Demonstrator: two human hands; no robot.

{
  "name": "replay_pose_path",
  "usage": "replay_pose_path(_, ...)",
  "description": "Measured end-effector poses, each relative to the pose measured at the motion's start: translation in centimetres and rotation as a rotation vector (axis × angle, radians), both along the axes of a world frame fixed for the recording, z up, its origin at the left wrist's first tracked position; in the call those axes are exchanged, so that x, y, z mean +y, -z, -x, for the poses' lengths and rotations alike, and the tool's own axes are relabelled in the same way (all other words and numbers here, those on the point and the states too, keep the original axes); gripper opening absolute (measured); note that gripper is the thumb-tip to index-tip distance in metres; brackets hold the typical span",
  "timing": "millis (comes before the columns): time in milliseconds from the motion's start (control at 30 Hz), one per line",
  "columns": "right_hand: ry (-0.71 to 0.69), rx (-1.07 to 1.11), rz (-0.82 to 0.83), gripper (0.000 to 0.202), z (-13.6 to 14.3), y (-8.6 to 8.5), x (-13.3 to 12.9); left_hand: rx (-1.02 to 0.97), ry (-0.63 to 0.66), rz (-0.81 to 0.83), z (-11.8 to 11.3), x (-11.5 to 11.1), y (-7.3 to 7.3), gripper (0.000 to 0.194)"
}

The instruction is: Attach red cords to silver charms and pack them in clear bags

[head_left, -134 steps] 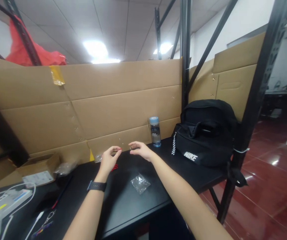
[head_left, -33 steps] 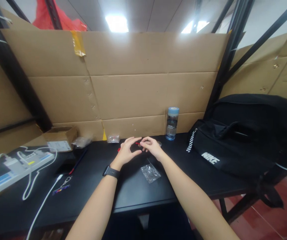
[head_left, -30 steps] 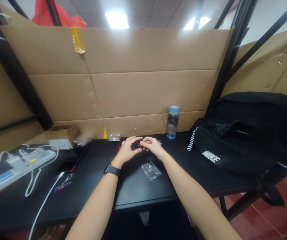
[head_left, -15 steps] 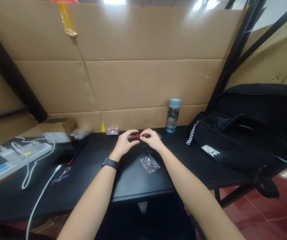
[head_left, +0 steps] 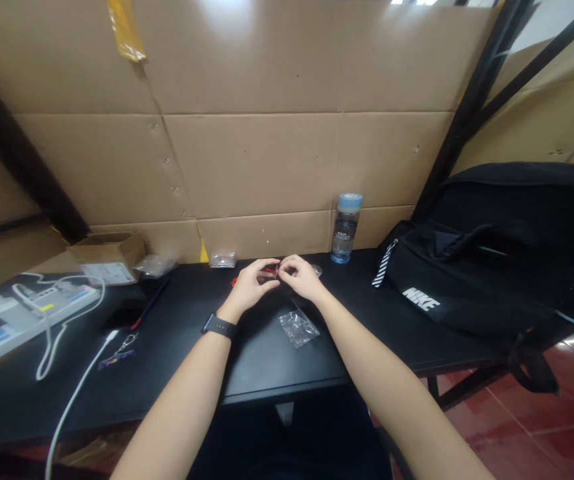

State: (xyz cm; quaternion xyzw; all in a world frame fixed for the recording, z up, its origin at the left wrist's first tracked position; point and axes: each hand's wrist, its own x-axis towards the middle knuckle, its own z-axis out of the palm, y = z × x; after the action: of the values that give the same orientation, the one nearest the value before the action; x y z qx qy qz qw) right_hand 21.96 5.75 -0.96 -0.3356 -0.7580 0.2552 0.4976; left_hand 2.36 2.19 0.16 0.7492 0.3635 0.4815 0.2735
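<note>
Over the far part of the black table, my left hand (head_left: 253, 283) and my right hand (head_left: 301, 277) meet, fingertips almost touching. Closed in my left hand is a small red item (head_left: 269, 271); its kind is too small to tell, and another bit of red shows past the back of that hand. A thin, shiny edge stands between the two hands. The thumb and fingers of my right hand are pinched together at it; what they hold is mostly hidden. A crumpled clear plastic bag (head_left: 299, 327) lies just below my hands.
A small clear packet (head_left: 223, 260) and a water bottle (head_left: 346, 229) stand along the cardboard wall. On the right is a black backpack (head_left: 467, 267). At left are a power strip (head_left: 31, 327), an open cardboard box (head_left: 109, 257), a pen (head_left: 151, 303) and a keychain (head_left: 115, 360).
The view has tilted down slightly. More red now shows behind my left hand. Both hands stay together at nearly the same spot, with only small finger movement.
</note>
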Motion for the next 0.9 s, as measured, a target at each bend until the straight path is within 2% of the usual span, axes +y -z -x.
replay_pose_path(533,0.017,-0.002,0.03,0.007,0.1,-0.3,-0.4,-0.005,0.035,0.015,-0.5,-0.5,-0.3,0.047)
replay_pose_path(700,0.06,0.001,0.041,0.008,-0.5,-0.4,0.0,-0.012,-0.034,0.02,-0.1,-0.2,-0.2,0.046)
replay_pose_path(900,0.077,0.015,0.05,0.007,-0.9,-0.6,0.2,-0.028,-0.026,0.063,0.1,0.0,0.1,0.048)
